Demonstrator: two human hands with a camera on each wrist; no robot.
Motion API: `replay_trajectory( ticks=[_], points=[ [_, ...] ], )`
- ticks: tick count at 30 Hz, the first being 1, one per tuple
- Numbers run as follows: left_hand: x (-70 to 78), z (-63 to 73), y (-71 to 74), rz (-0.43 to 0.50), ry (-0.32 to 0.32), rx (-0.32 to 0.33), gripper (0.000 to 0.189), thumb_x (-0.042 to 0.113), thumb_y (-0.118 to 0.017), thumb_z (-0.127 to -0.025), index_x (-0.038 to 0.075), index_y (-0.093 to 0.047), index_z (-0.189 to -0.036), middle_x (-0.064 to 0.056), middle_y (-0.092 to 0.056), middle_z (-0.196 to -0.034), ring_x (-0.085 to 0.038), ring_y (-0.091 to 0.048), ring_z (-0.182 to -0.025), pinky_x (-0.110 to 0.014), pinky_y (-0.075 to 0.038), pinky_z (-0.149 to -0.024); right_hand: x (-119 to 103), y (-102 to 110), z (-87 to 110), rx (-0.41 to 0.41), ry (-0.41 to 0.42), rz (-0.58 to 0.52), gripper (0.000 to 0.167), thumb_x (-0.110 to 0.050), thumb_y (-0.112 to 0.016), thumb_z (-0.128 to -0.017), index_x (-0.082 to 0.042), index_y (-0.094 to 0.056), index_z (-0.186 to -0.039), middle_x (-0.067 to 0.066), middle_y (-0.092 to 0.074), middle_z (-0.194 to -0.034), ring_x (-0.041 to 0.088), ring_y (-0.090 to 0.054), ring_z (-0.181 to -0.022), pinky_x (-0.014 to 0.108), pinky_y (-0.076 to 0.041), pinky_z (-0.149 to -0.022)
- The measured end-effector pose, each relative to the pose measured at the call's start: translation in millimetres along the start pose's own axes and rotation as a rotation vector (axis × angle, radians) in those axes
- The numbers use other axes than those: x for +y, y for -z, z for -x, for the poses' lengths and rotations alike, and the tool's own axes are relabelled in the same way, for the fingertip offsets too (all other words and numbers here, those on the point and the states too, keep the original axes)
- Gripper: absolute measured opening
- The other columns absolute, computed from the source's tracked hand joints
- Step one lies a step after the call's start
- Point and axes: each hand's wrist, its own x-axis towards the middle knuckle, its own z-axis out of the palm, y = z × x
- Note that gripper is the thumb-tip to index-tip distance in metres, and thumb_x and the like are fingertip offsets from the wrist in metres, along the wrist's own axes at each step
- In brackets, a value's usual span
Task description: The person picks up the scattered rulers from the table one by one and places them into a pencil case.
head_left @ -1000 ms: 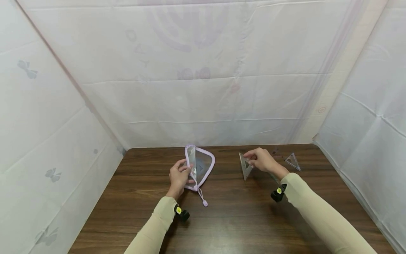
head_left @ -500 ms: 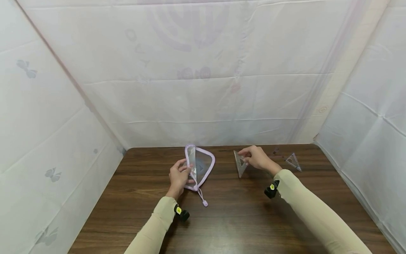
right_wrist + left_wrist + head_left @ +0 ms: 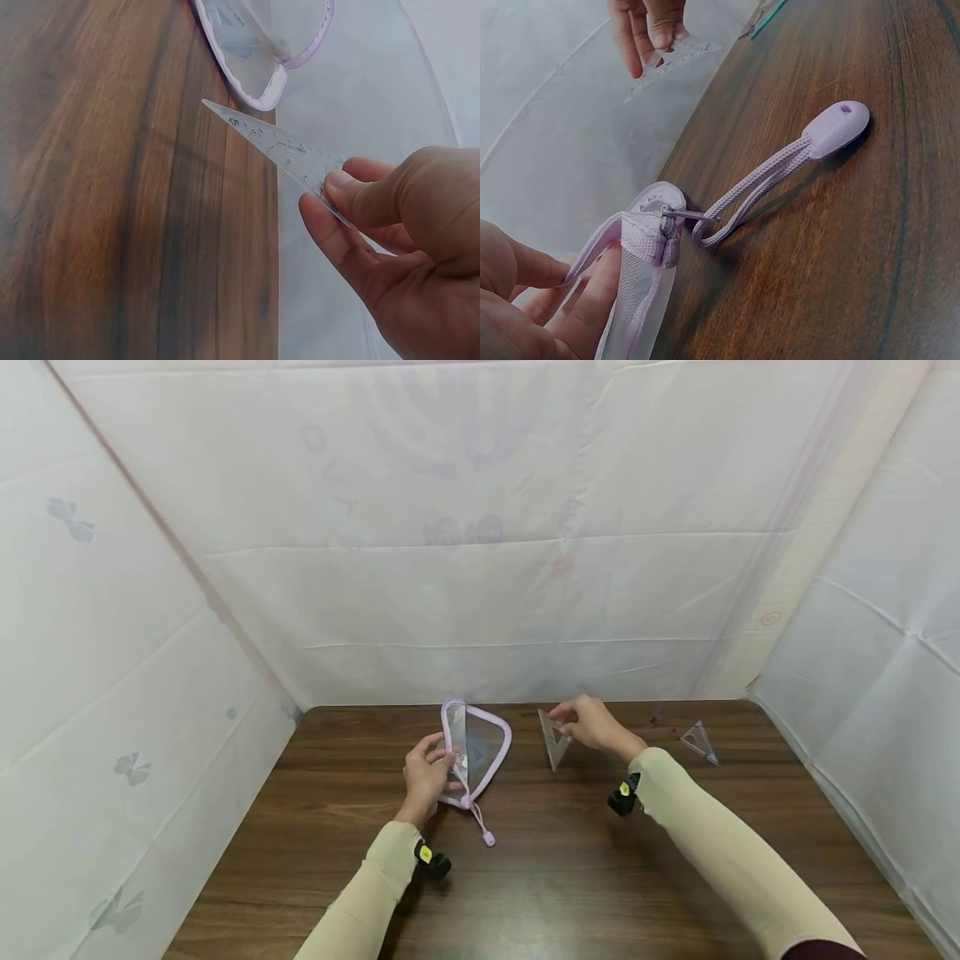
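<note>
My left hand (image 3: pixel 427 774) grips the near left edge of a see-through zipper pouch (image 3: pixel 495 727) with lilac trim, its mouth spread apart. Something bluish shows inside the pouch, its kind unclear. From the zipper pull hangs a lilac cord loop (image 3: pixel 761 184) with a plastic end tab (image 3: pixel 840 129). To the right of the pouch, my right hand (image 3: pixel 592 725) pinches a clear set square (image 3: pixel 281 154) between thumb and fingers, above the table. In the right wrist view, one pointed corner of it is directed toward the pouch without touching it.
Another clear triangular set square (image 3: pixel 700 745) lies at the back right of the brown wooden table (image 3: pixel 525 877). Beside it is a small transparent piece with dark marks (image 3: pixel 656 718). A green-edged item (image 3: pixel 769 19) shows in the left wrist view. White sheeting (image 3: pixel 480 593) stands behind the table.
My right hand has moved left with the set square, closer to the pouch. My left hand keeps its hold on the pouch in the same place.
</note>
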Motion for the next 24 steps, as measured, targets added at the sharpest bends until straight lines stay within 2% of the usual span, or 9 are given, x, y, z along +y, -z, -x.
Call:
replay_trajectory(
  ticks=[5,24],
  points=[
    [0.7,0.9,0.2,0.002,0.001,0.000,0.041,-0.006,-0.067,-0.095,0.008,-0.063,-0.134,-0.021,-0.073,-0.116,-0.023,-0.072,-0.080,-0.042,-0.065,-0.051,-3.9,-4.5,-9.6,-0.002,0.022,0.016,0.031,0.007,-0.067,-0.095,0.001,-0.071,-0.125,0.011,-0.074,-0.102,0.015,-0.069,-0.074,0.029,-0.062,-0.063],
    [0.6,0.9,1.2,0.012,-0.020,0.010,0.039,-0.008,-0.066,-0.095,0.006,-0.065,-0.131,-0.020,-0.073,-0.118,-0.021,-0.071,-0.077,-0.039,-0.064,-0.049,-18.5,-20.7,-31.2,-0.010,-0.009,0.015,0.030,0.009,-0.069,-0.092,0.002,-0.072,-0.121,0.012,-0.074,-0.100,0.016,-0.070,-0.075,0.025,-0.063,-0.064]
  ],
)
